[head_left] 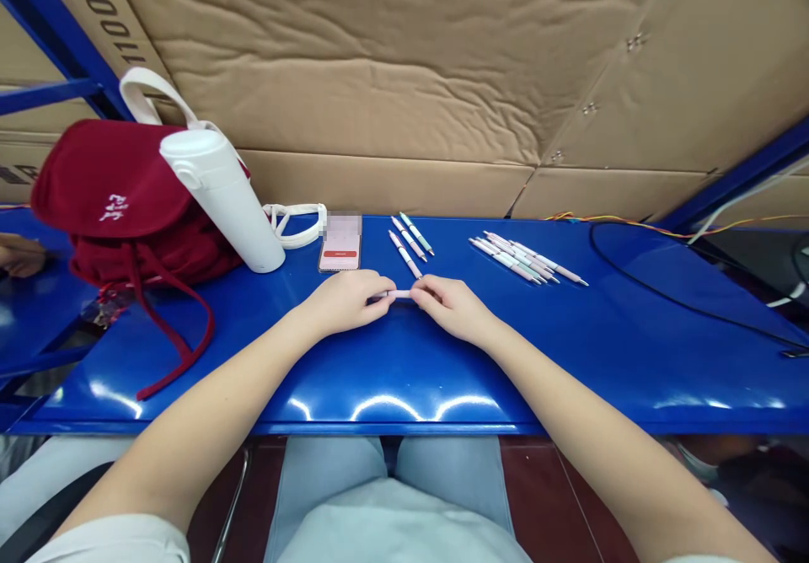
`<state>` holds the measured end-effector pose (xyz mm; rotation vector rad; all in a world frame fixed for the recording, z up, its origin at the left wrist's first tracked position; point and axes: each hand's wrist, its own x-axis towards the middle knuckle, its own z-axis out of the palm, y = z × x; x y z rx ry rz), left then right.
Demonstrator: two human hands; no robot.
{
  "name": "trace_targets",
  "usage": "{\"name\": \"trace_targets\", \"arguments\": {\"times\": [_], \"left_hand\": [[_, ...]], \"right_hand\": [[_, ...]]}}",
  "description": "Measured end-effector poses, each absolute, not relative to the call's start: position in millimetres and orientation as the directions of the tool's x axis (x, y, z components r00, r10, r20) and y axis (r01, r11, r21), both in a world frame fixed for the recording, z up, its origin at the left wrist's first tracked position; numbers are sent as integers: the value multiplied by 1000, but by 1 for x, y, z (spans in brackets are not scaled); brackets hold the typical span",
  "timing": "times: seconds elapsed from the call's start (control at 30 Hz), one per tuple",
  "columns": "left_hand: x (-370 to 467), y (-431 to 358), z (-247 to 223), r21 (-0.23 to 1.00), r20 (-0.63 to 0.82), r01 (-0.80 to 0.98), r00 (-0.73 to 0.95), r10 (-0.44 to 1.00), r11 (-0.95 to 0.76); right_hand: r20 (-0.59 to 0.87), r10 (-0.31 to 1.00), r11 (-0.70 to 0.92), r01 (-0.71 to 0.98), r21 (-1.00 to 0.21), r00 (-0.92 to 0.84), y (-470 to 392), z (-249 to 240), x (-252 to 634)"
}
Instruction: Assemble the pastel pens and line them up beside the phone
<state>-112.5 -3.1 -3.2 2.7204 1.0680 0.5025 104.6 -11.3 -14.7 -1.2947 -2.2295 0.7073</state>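
Between my two hands a pink pen (400,294) is held level, just above the blue table. My left hand (346,302) pinches its left end, and my right hand (456,305) pinches the right end. The fingers cover both of the pen's ends. Just beyond my hands lies a pink-and-white pen (405,254), its tip close to my right fingers. Behind it are another pink pen (409,238) and a green-and-white pen (417,233). To the right, several pens (522,258) lie side by side in a loose bunch.
A phone (340,243) lies beyond my left hand. Farther left stand a white bottle (224,201) and a red bag (126,201) with hanging straps. A black cable (663,300) crosses the right side of the blue table (392,378). Cardboard (354,108) rises behind. Another person's hand (22,255) shows far left.
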Motion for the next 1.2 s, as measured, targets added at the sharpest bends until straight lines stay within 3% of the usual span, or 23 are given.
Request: {"name": "trace_targets", "arguments": {"times": [0.1,0.3,0.43,1.2], "left_hand": [[-113,-4,-3,300,242,631,675,697,-715],[-113,-4,-3,285,235,637,678,696,-716],[-113,-4,-3,297,233,639,673,702,-710],[-110,-5,-1,252,240,629,696,677,-736]], "right_hand": [[197,875,458,621,-637,-443,-13,-14,104],[150,843,506,665,-550,-517,-12,-12,105],[192,834,527,644,-555,-517,-11,-12,107],[134,809,539,630,-559,-573,-9,-9,110]]}}
